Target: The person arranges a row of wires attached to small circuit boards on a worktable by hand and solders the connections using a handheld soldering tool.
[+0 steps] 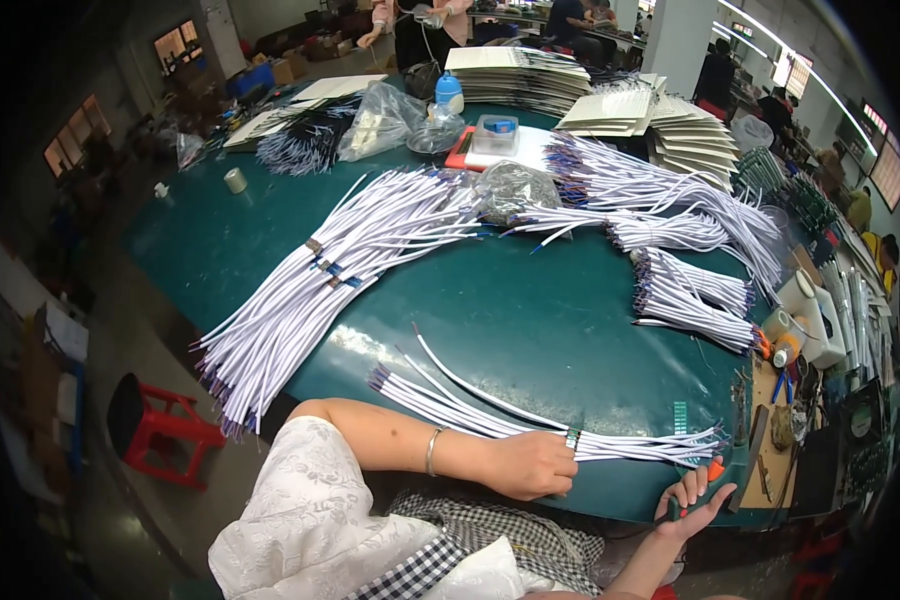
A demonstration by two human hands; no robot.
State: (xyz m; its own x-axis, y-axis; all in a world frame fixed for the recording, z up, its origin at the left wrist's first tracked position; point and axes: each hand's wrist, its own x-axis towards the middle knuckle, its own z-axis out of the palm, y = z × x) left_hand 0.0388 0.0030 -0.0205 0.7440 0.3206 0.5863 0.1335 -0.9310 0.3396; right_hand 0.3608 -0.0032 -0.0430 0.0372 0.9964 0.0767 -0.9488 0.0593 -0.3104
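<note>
At the near edge of a green table point(530, 320), a worker's left hand point(530, 465) closed over a small bundle of white wires point(490, 420), pinning it near a band. The right hand point(695, 497) curled around an orange-handled tool point(714, 468) beside the bundle's right-hand tips. Keeping those tips level and the bundle pressed flat would likely serve the work best. Larger wire sheaves point(310, 290) lay well apart.

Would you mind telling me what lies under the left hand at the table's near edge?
The left hand presses on a bundle of white wires lying on the green table. The wires run out on both sides; the stretch beneath the palm is covered.
</note>
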